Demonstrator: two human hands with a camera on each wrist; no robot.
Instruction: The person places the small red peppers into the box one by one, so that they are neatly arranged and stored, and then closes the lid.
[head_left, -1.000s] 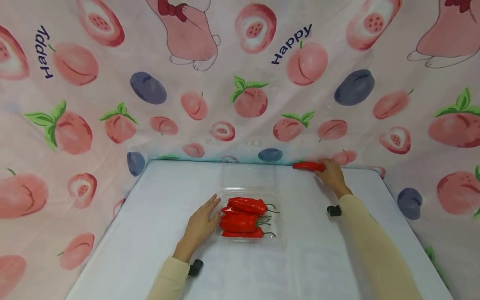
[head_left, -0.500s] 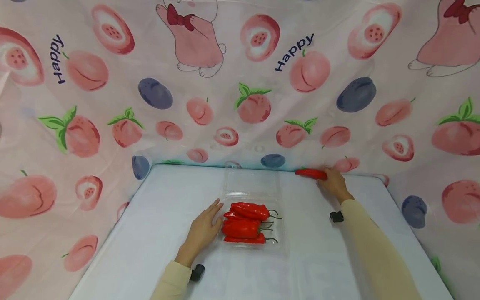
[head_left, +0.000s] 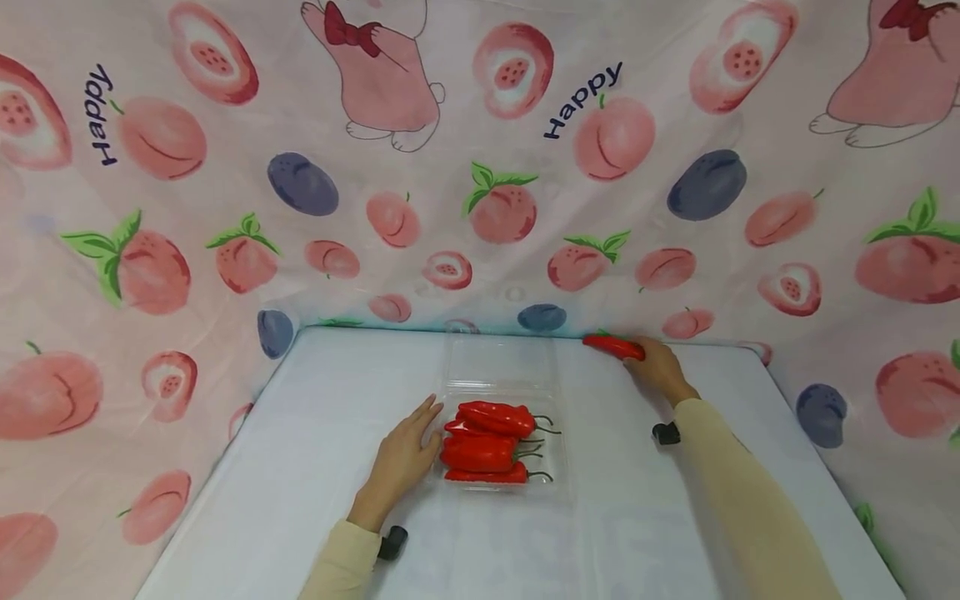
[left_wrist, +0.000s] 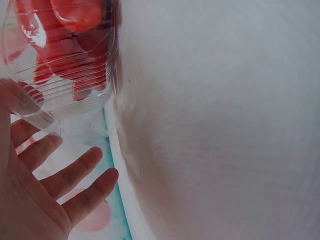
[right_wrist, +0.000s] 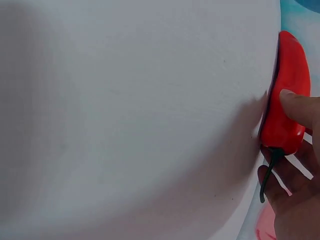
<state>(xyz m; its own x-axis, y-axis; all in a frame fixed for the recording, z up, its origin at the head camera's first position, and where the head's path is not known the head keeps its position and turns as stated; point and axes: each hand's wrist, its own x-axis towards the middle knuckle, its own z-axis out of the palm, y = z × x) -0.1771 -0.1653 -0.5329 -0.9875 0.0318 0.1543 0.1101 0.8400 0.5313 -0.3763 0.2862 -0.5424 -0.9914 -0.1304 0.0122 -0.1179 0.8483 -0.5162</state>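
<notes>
In the head view a clear plastic clamshell box [head_left: 558, 467] lies with its lid [head_left: 498, 360] folded back. Several red chili peppers [head_left: 480, 454] fill its tray side by side, green stems toward the right. My left hand [head_left: 401, 457] is at the box's left side, fingers fairly straight; the left wrist view has its thumb behind the clear wall. At the back right, my right hand [head_left: 658, 371] holds one more red chili pepper [head_left: 609, 343]. Up close in the right wrist view, the thumb [right_wrist: 297, 106] lies across that pepper, whose stem hangs by the fingers.
The white table [head_left: 322, 392] carries the box near its middle. A fruit-print cloth [head_left: 450, 167] hangs along the back edge and both sides. Small black wrist cameras [head_left: 393, 543] sit at each wrist.
My right hand has turned the held chili pepper slightly, its tip angling up to the left and its stem end lower. The left hand stays by the box; the head view shifted a little.
</notes>
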